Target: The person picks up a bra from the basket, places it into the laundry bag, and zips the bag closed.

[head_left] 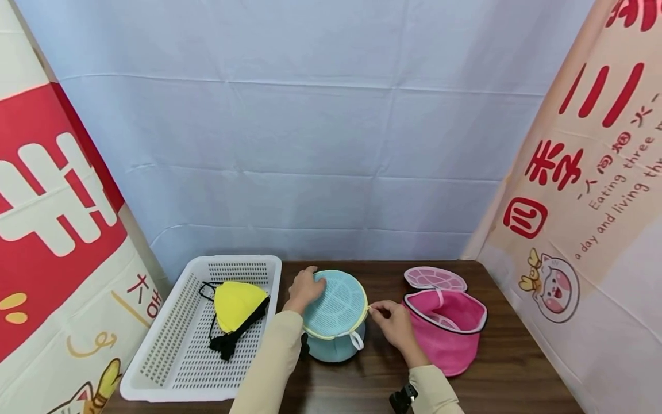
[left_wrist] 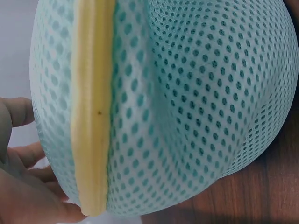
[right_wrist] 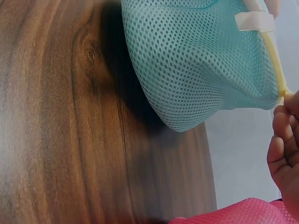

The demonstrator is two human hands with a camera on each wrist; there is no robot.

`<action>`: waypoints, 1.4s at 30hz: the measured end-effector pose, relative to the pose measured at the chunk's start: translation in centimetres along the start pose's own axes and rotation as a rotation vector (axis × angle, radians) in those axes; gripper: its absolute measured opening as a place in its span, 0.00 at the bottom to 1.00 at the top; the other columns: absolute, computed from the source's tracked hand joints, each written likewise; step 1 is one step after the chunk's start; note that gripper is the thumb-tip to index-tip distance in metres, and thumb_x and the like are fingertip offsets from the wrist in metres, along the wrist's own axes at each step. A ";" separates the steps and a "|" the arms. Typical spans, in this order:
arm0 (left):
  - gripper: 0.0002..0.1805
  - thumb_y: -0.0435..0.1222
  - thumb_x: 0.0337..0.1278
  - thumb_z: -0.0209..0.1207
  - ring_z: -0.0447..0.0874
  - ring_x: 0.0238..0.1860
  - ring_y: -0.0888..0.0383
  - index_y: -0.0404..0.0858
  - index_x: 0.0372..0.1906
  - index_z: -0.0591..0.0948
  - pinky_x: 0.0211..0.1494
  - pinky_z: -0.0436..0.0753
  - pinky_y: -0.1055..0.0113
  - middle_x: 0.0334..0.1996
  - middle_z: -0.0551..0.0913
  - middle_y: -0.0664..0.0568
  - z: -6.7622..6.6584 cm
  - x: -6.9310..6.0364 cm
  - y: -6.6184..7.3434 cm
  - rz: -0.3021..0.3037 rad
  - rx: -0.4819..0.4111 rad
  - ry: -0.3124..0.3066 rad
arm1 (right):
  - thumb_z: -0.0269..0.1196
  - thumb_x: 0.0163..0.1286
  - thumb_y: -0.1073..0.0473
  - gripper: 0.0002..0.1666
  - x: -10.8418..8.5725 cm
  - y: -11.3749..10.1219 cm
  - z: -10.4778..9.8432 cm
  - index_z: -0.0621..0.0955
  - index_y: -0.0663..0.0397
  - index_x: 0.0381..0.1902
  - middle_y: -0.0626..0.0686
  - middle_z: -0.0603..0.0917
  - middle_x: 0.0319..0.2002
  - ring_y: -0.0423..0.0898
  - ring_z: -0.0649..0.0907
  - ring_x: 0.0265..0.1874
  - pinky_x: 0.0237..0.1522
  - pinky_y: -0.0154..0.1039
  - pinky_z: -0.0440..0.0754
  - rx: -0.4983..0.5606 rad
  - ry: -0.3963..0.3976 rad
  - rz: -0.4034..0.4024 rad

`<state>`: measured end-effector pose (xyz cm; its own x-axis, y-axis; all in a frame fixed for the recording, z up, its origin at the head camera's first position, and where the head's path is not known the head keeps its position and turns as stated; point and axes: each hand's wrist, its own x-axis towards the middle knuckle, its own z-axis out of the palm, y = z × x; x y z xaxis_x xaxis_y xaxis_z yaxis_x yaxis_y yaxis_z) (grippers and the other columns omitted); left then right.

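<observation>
The teal mesh bag [head_left: 333, 302], between the white basket [head_left: 278, 287] and pink bag [head_left: 445, 357], should handle light, soft and squashy, best held by its yellow rim [left_wrist: 93, 121], where my left hand [head_left: 304, 292] rests, its grip unclear, while my right hand [head_left: 395, 328] pinches the zip pull [right_wrist: 286, 94].

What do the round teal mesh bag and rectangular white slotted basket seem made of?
Round teal mesh bag: soft, matte fabric, probably polyester, with small holes and folds. Rectangular white slotted basket: likely rigid plastic, smooth-looking, with evenly spaced slots.
</observation>
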<state>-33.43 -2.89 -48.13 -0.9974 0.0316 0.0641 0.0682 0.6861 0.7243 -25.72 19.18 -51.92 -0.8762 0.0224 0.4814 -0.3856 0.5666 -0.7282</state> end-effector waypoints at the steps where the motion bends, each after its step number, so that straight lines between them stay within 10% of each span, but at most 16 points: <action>1: 0.25 0.40 0.62 0.55 0.72 0.52 0.40 0.35 0.62 0.70 0.50 0.69 0.42 0.55 0.73 0.39 0.0 0.0 -0.1 0.003 -0.016 -0.004 | 0.68 0.56 0.66 0.03 0.0 0.0 0.0 0.85 0.61 0.28 0.46 0.83 0.27 0.40 0.78 0.25 0.26 0.35 0.76 0.005 -0.002 0.002; 13: 0.17 0.42 0.61 0.56 0.71 0.54 0.43 0.42 0.53 0.79 0.51 0.71 0.48 0.52 0.75 0.43 -0.3 -0.6 -0.9 0.010 -0.173 0.053 | 0.68 0.53 0.69 0.03 -0.1 -0.2 0.3 0.85 0.60 0.27 0.46 0.83 0.25 0.39 0.78 0.24 0.26 0.35 0.75 0.017 0.021 -0.034; 21: 0.09 0.43 0.58 0.57 0.71 0.38 0.50 0.42 0.37 0.78 0.39 0.71 0.53 0.39 0.74 0.46 -0.4 -0.3 -0.8 0.030 -0.180 0.073 | 0.68 0.52 0.71 0.04 0.4 -0.5 0.1 0.85 0.60 0.27 0.46 0.83 0.25 0.39 0.78 0.24 0.26 0.34 0.74 0.026 0.030 -0.035; 42: 0.06 0.35 0.58 0.52 0.69 0.36 0.50 0.39 0.34 0.79 0.40 0.70 0.54 0.33 0.74 0.48 -0.1 -1.5 -1.2 -0.058 -0.298 0.180 | 0.68 0.50 0.72 0.06 0.2 -0.2 -0.1 0.85 0.58 0.26 0.47 0.83 0.25 0.40 0.78 0.25 0.27 0.35 0.74 0.001 0.044 -0.055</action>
<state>-32.05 -3.85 -49.05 -0.9820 -0.1479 0.1175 0.0410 0.4403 0.8969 -25.78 19.17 -51.67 -0.8402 0.0273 0.5416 -0.4330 0.5675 -0.7003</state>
